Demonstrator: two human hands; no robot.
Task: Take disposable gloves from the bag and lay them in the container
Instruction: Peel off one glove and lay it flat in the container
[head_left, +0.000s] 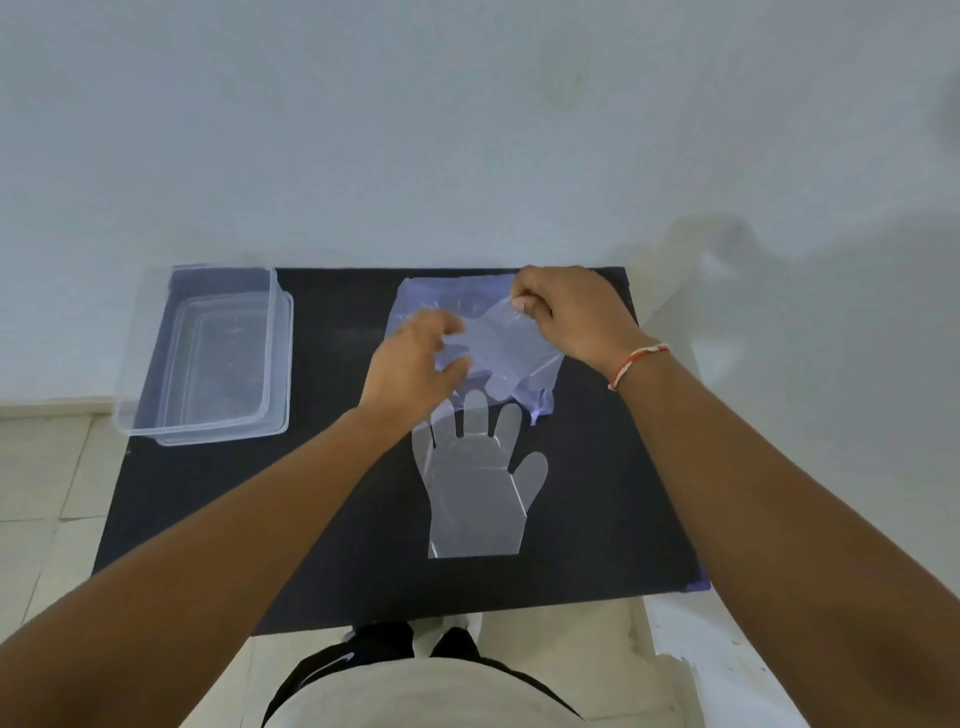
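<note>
**Glove transfer: second glove being drawn from bag, container not yet loaded**

The bag (431, 306), a bluish plastic pouch, lies flat at the far middle of the black mat (311, 519). Its mouth appears to face the near side, which would suit pulling gloves toward the person.

One clear glove (475, 488) lies flat on the mat just near of the bag, cuff toward the person, fingertips touching or slipping under the bag's near edge. In my judgement it has been parked there rather than delivered.

The container (208, 358), a clear plastic tub, stands at the far left of the mat, well apart from the bag. It seems to rest on or in a second clear piece, perhaps its lid; I cannot tell which. No glove is seen inside it.

The right hand (566, 312) is raised over the bag's far right part. Its thumb and forefinger are pinched together on a thin sheet of clear film (498, 353), most likely a glove leaving the bag, with the other fingers curled in. A red and white thread band (636, 364) circles the wrist.

The left hand (410, 369) rests at the bag's left side, fingers loosely spread and bent, tips touching the film. Whether it grips or merely steadies, I cannot tell
</note>
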